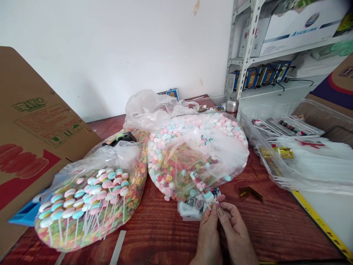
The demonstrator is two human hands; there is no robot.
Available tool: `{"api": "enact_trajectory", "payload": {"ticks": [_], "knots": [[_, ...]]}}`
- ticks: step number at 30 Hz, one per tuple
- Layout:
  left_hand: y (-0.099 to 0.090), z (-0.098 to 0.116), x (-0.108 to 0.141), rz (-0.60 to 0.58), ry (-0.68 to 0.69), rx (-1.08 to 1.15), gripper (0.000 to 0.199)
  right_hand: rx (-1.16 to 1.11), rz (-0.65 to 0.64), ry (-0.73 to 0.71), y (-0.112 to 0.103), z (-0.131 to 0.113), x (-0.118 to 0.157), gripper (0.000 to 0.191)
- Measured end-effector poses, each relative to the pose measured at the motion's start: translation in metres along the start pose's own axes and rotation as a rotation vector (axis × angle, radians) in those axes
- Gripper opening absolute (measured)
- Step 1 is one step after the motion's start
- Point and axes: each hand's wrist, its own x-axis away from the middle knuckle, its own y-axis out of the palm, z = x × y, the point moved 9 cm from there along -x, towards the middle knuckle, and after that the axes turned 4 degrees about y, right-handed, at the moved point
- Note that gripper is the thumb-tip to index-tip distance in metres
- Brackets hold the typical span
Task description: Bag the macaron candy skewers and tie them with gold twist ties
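Note:
My left hand [208, 235] and my right hand [234, 232] meet at the bottom middle of the view, their fingertips pinching a pastel lollipop in a printed clear sleeve [202, 187]. Just left of my fingers lies a small pile of printed wrappers [191, 208]. Behind them, a clear plastic bag of pink and blue candies [198, 154] rests on the red-brown wooden table [275, 232]. Further left sits a second bag, full of lollipops on white sticks [88, 206]. Gold twist ties [250, 193] lie to the right of my hands.
A clear tray of printed sleeves and bundled plastic bags [303, 158] sits at the right, with a yellow-edged board [321, 222] below it. A cardboard box flap [35, 110] leans in at the left. A steel flask [232, 106] and a metal shelf [242, 48] stand behind.

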Motion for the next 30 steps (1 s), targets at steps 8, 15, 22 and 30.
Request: {"api": "enact_trajectory", "payload": {"ticks": [8, 15, 22, 30], "knots": [[0.023, 0.032, 0.011, -0.185, 0.064, -0.465, 0.031, 0.021, -0.058, -0.07, -0.008, -0.006, -0.015, 0.027], [0.011, 0.036, 0.005, -0.13, 0.0, -0.011, 0.029, -0.179, -0.201, 0.101, 0.013, -0.014, 0.0, 0.029], [0.009, 0.037, 0.001, -0.237, 0.006, -0.043, 0.025, -0.301, -0.437, 0.505, 0.028, -0.001, 0.017, 0.039], [-0.002, 0.042, -0.003, -0.117, 0.064, -0.286, 0.021, -0.091, -0.353, 0.011, 0.027, -0.023, 0.01, 0.035]]}}
